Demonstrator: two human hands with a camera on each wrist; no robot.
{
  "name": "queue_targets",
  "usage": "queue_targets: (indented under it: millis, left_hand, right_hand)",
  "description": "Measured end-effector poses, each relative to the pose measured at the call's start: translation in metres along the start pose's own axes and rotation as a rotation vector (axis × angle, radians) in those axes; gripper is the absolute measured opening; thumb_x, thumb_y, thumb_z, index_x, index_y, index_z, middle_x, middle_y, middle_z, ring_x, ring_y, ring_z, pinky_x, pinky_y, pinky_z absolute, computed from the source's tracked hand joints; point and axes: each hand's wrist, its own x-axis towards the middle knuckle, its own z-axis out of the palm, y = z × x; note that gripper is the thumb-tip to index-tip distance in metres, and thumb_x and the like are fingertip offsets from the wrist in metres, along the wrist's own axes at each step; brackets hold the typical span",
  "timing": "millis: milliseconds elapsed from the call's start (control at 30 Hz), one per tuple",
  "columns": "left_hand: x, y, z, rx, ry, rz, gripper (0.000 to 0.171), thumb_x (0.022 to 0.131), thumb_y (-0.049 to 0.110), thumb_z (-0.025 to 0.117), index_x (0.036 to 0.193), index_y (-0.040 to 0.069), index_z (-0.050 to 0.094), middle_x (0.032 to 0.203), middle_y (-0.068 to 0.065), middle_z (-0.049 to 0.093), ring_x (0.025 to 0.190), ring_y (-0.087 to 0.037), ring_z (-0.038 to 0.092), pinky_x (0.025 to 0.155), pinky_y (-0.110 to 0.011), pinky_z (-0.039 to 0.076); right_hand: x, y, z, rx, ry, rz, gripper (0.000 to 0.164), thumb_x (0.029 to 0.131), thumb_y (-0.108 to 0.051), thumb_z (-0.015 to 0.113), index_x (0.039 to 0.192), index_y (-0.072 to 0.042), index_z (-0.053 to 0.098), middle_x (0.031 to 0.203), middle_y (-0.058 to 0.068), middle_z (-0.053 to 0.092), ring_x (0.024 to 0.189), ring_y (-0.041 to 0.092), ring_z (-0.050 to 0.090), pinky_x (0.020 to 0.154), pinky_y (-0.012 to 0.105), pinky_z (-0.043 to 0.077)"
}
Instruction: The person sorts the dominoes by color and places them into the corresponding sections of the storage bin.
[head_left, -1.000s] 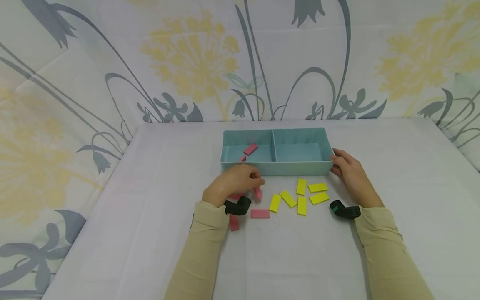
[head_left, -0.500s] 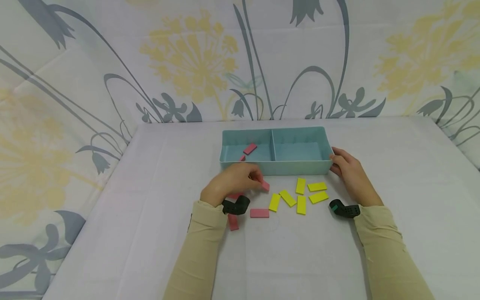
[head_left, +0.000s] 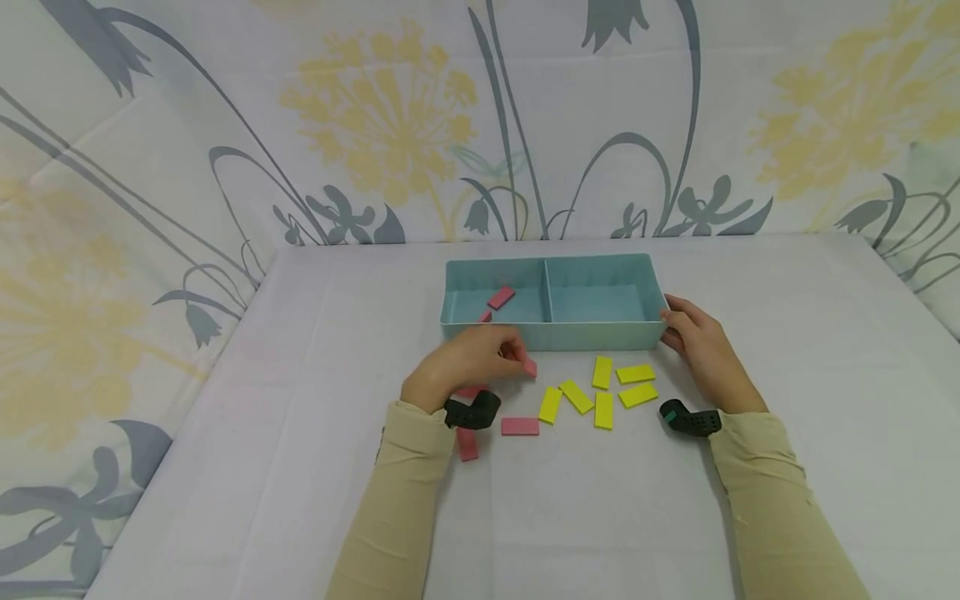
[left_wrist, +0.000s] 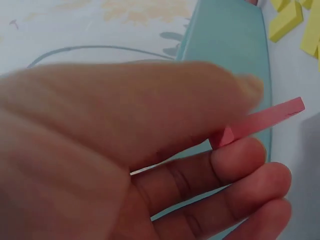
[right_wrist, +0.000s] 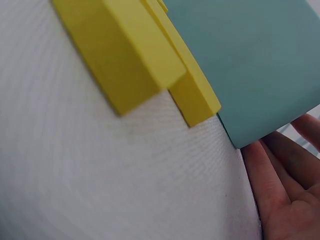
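Note:
Between thumb and fingertips, my left hand [head_left: 468,358] pinches a small flat pink block [left_wrist: 275,116], just in front of a pale blue two-compartment box [head_left: 592,337]. The block sticks out past the fingertips in the left wrist view. My right hand [head_left: 703,346] holds the box's right end, its fingers at the corner and end wall in the right wrist view. Two pink blocks [head_left: 501,298] lie in the left compartment. More pink blocks are on the table, one lying flat [head_left: 520,427], another by the wrist [head_left: 467,445], and one partly hidden under the left hand.
Several yellow blocks [head_left: 603,411] lie scattered on the white cloth in front of the box, between the hands. A black wrist device [head_left: 474,411] sits on the left wrist, another device [head_left: 690,419] on the right. Behind the box rises a flower-patterned cloth [head_left: 420,125].
The pink block in my left hand has turned from pointing down toward the front to jutting right of the fingertips. My right hand stays at the box's end.

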Motion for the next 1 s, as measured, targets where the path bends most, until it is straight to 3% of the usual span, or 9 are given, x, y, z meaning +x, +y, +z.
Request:
queue_targets:
  millis: [167,367,800,1000]
  left_hand:
    - [0.0,0.001,-0.002,-0.038,0.015,-0.033,0.015,0.084,0.036,0.057,0.083,0.022,0.06,0.079,0.002,0.059,0.071,-0.012,0.052,0.063,-0.026,0.043]
    - [-0.004,0.003,-0.007,-0.075,0.079,0.0,0.021,0.088,0.039,0.052,0.082,0.02,0.06,0.083,-0.003,0.062,0.07,-0.013,0.053,0.063,-0.027,0.043]
    - [-0.009,-0.003,-0.015,-0.185,0.304,0.043,0.022,0.087,0.042,0.051,0.081,0.025,0.063,0.07,0.0,0.056,0.067,-0.011,0.05,0.062,-0.029,0.042]
    - [-0.011,-0.008,-0.018,-0.275,0.401,0.034,0.023,0.087,0.041,0.052,0.088,0.023,0.066,0.08,-0.004,0.061,0.07,-0.016,0.054,0.062,-0.031,0.043]
  right_hand:
    - [-0.001,-0.002,0.0,-0.001,-0.001,0.005,0.062,0.094,-0.042,0.033,0.143,-0.008,0.017,0.146,0.011,0.017,0.124,0.021,0.034,0.097,0.028,0.033]
    - [-0.001,0.0,0.0,-0.005,-0.004,0.016,0.063,0.094,-0.043,0.033,0.143,-0.008,0.016,0.146,0.011,0.016,0.124,0.021,0.034,0.096,0.026,0.033]
    - [-0.001,-0.001,-0.001,0.036,-0.015,0.006,0.061,0.095,-0.039,0.034,0.143,-0.007,0.016,0.145,0.012,0.017,0.125,0.021,0.033,0.097,0.028,0.033]
    - [-0.001,-0.002,-0.001,0.001,-0.009,0.012,0.061,0.095,-0.041,0.032,0.143,-0.007,0.015,0.146,0.011,0.014,0.125,0.021,0.033,0.097,0.029,0.032]
